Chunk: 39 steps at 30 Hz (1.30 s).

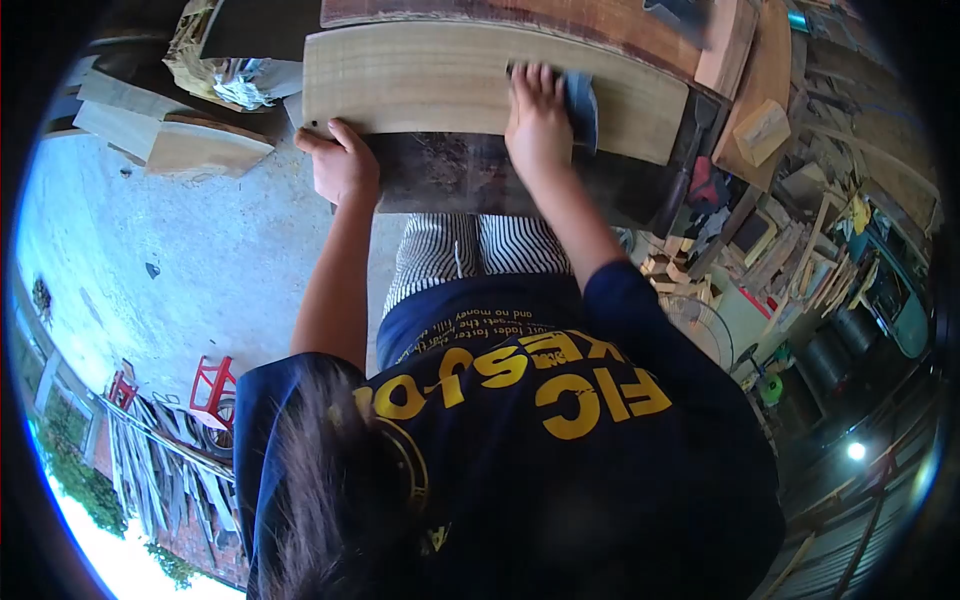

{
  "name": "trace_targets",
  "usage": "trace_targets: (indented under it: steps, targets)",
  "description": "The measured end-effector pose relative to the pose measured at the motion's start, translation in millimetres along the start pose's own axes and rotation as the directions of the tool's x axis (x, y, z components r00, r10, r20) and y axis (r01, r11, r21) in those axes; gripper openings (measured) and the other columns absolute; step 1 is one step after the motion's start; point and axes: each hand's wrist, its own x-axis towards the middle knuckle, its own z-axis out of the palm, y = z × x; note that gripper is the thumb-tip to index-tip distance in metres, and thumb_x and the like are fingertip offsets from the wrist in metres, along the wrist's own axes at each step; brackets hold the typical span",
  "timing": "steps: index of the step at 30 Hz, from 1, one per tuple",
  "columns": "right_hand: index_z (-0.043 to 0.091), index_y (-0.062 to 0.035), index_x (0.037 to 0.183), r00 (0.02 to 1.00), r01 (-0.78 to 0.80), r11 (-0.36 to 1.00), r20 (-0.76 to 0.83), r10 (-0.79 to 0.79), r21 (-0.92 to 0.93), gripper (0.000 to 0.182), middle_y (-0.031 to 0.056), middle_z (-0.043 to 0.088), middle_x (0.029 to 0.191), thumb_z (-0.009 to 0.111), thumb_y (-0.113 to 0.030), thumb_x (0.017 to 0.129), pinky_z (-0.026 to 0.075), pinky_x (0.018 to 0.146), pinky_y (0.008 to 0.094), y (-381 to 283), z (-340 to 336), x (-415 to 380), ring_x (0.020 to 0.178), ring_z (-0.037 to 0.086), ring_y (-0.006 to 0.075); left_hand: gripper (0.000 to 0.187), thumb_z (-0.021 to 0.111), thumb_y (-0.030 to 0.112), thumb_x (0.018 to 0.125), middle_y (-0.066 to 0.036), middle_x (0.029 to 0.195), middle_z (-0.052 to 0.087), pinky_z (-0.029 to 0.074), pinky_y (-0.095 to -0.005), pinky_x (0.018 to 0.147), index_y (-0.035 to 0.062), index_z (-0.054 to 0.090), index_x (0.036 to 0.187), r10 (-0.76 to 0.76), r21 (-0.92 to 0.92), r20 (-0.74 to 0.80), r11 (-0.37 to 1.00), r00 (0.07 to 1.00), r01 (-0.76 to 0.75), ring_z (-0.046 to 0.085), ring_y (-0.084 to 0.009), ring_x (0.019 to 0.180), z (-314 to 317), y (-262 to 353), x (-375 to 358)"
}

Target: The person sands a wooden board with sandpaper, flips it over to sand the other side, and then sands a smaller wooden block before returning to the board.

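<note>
A pale, planed wooden board [420, 80] lies across the dark bench top [440, 175] in front of me. My left hand [345, 165] is closed on the board's near left corner, thumb and a finger at its edge. My right hand [540, 125] presses down on the right half of the board, its fingers closed over a piece of blue-grey sandpaper [583, 110]. The sheet sticks out to the right of the fingers, and a dark edge shows at the fingertips. The part under the palm is hidden.
Behind the board lies a reddish plank [480, 12]. A dark-handled tool [685, 170] rests at the bench's right end, near a wood block [761, 132]. Scrap wood [800, 250] is heaped at right; cut boards [205, 148] lie on the left. A red metal frame [212, 390] stands on the concrete floor.
</note>
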Motion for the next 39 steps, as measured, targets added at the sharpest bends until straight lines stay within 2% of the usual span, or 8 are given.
trace_targets:
  steps: [3,7,15,24,27,29,33,39]
  targets:
    - [0.051,0.0041,0.118,0.985,-0.066,0.998,-0.157,0.069,0.023,0.035,0.0236,0.054,0.12,0.047,-0.015,0.09,0.034,0.102,0.0484,8.3,12.4,28.9,0.116,0.047,0.0389,0.059,0.032,0.05,0.09,-0.027,0.102,0.061,0.044,-0.0521,0.079,0.0051,0.023,0.127,-0.022,-0.006,0.004,1.0,1.0,0.022,0.058,-0.0466,0.091,1.4,1.2,-0.2]
    - [0.052,0.004,0.119,0.995,-0.069,0.997,0.072,0.067,0.021,0.036,0.0248,0.051,0.123,0.049,-0.014,0.088,0.032,0.103,0.0482,-22.3,-2.3,-39.1,0.12,0.045,0.0397,0.056,0.029,0.05,0.09,-0.027,0.101,0.061,0.044,-0.0532,0.079,0.0067,0.023,0.126,-0.018,0.004,-0.012,1.0,1.0,0.018,0.058,-0.0472,0.09,1.9,-3.0,1.3]
    - [0.049,0.0081,0.113,0.999,-0.014,0.995,0.05,0.009,0.098,0.032,0.0269,0.051,0.118,0.047,-0.007,0.085,0.035,0.1,0.0431,-11.6,-13.6,50.8,0.116,0.044,0.0396,0.046,0.021,0.043,0.093,-0.028,0.104,0.059,0.043,-0.055,0.078,0.0089,0.027,0.123,-0.017,-0.02,-0.001,1.0,1.0,0.017,0.056,-0.0487,0.091,-1.4,3.7,-3.5]
    - [0.056,0.0016,0.114,0.999,-0.027,0.998,0.027,0.026,0.055,0.031,0.0212,0.055,0.118,0.049,-0.014,0.087,0.035,0.102,0.0444,-22.9,4.5,-15.9,0.119,0.046,0.0327,0.059,0.027,0.051,0.092,-0.027,0.111,0.057,0.043,-0.0504,0.084,0.0065,0.022,0.13,0.007,-0.013,0.012,1.0,1.0,-0.007,0.056,-0.0451,0.098,0.6,-5.1,0.8]
    - [0.049,0.0067,0.112,0.993,-0.029,1.0,0.113,0.029,0.0,0.031,0.0242,0.05,0.119,0.048,-0.006,0.084,0.034,0.1,0.0412,-19.4,-16.5,43.6,0.118,0.042,0.0373,0.074,0.043,0.053,0.089,-0.025,0.122,0.052,0.041,-0.0452,0.091,0.0042,0.014,0.136,0.269,-0.086,-0.01,0.959,0.963,-0.269,0.055,-0.0411,0.106,13.5,-48.8,20.9]
    - [0.047,0.0061,0.115,1.0,-0.027,0.999,-0.014,0.027,-0.041,0.037,0.023,0.048,0.123,0.053,-0.008,0.082,0.031,0.102,0.0433,-14.5,7.3,45.6,0.121,0.04,0.0369,0.091,0.06,0.051,0.082,-0.023,0.131,0.044,0.039,-0.042,0.094,0.0021,0.008,0.138,0.642,-0.178,-0.055,0.748,0.765,-0.64,0.053,-0.0381,0.11,26.0,-82.1,48.5]
    - [0.046,0.0075,0.121,0.993,-0.005,0.999,0.114,0.01,-0.046,0.038,0.0276,0.045,0.127,0.046,-0.011,0.087,0.033,0.102,0.0484,-40.9,4.5,-16.4,0.12,0.042,0.0405,0.093,0.067,0.053,0.074,-0.023,0.132,0.043,0.042,-0.0425,0.089,0.007,0.015,0.135,0.34,-0.126,0.158,0.938,0.927,-0.323,0.053,-0.0386,0.11,-1.0,-53.1,26.7]
    - [0.05,0.0044,0.117,0.999,0.046,0.998,-0.017,-0.045,0.035,0.033,0.023,0.052,0.122,0.045,-0.01,0.088,0.034,0.102,0.0462,-21.5,15.9,34.3,0.12,0.044,0.0383,0.082,0.064,0.049,0.078,-0.021,0.119,0.056,0.045,-0.0455,0.082,0.0184,0.017,0.138,0.23,-0.169,-0.023,0.958,0.973,-0.231,0.056,-0.0413,0.103,3.4,-37.5,-1.4]
